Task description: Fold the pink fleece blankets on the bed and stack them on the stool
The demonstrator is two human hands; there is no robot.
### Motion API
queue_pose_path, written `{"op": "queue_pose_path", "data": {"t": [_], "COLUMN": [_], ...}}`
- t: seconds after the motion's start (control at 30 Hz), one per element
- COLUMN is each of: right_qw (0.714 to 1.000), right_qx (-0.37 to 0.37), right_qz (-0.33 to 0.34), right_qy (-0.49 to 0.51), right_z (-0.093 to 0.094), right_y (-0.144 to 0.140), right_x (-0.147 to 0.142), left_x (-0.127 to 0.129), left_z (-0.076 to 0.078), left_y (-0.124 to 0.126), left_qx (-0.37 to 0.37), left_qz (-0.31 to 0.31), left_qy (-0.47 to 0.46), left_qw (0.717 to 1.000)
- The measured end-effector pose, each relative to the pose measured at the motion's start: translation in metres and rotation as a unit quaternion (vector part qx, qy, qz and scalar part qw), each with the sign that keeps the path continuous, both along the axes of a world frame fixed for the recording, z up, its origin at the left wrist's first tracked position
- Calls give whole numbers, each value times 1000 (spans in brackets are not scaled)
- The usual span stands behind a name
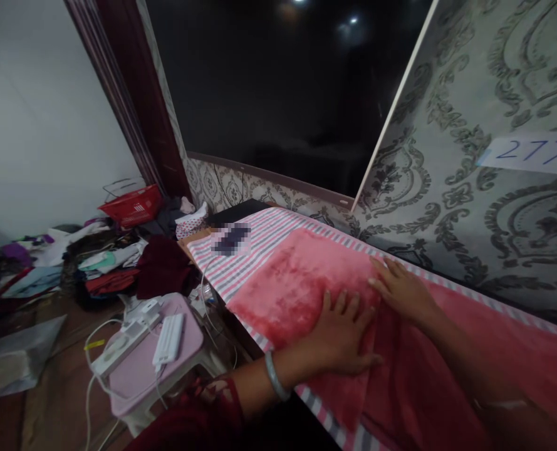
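A pink-red plush cloth lies spread over a pink, grey and white striped cover on a long table. Its folded-looking left part is lighter, and a darker red stretch runs to the right. My left hand, with a bangle at the wrist, rests flat on the plush with fingers spread. Farther back, my right hand also lies on the cloth near the edge between its lighter and darker parts, fingers stretched out. Neither hand grips anything. A dark pixelated object sits at the left end of the cover.
Behind the table, a large black television hangs on a patterned wall. To the left, a pink stool bears a power strip and a white charger-like block. Clothes and a red bag are piled beyond.
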State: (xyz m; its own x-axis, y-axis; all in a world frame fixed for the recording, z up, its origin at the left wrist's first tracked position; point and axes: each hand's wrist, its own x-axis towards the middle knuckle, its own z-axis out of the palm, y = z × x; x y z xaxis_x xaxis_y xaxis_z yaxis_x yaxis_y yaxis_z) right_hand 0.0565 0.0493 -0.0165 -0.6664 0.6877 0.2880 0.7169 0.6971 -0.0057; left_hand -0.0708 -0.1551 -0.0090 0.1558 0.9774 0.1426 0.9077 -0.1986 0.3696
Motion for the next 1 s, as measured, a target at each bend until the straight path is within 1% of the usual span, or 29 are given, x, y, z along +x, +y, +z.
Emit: {"op": "queue_pose_path", "data": {"t": [0.07, 0.1, 0.17, 0.27, 0.37, 0.43, 0.53, 0.63, 0.7, 0.77, 0.83, 0.87, 0.93, 1.0], "right_qw": [1000, 1000, 999, 997, 998, 999, 999, 997, 994, 991, 992, 993, 993, 990], "right_qx": [-17, -24, -34, -58, -52, -43, -43, -68, -105, -132, -118, -110, -101, -104], "right_qz": [-12, -13, -7, -10, -12, -10, -12, -22, -13, 21, 44, 38, -9, -77], "right_qy": [-6, -8, -17, -41, -34, -27, -25, -34, -42, -27, 20, 38, 55, 53], "right_z": [2, -1, -11, -35, -53, -58, -59, -49, -34, -13, 6, 14, 23, 24], "right_y": [12, 16, 21, 24, 25, 27, 28, 27, 27, 31, 39, 44, 49, 48], "right_x": [-24, -33, -44, -48, -44, -42, -45, -52, -53, -45, -24, -9, 25, 55], "left_x": [-4, -6, -10, -15, -17, -17, -18, -20, -23, -26, -26, -24, -12, 9], "left_z": [7, 8, 7, -1, -7, -7, -8, -15, -21, -23, -19, -14, -1, 11], "left_y": [-12, -18, -27, -35, -38, -38, -36, -33, -30, -27, -23, -21, -18, -15], "left_qx": [10, 7, -12, -40, -41, -41, -45, -33, -26, -30, -36, -34, -10, 16], "left_qz": [6, 14, 30, 33, 27, 28, 30, 31, 38, 47, 58, 63, 53, -1], "left_qy": [-8, -11, -23, -47, -56, -59, -60, -42, -18, 7, 18, 18, 8, -2], "left_qw": [1000, 1000, 999, 998, 997, 997, 997, 998, 999, 998, 997, 997, 999, 1000]}}
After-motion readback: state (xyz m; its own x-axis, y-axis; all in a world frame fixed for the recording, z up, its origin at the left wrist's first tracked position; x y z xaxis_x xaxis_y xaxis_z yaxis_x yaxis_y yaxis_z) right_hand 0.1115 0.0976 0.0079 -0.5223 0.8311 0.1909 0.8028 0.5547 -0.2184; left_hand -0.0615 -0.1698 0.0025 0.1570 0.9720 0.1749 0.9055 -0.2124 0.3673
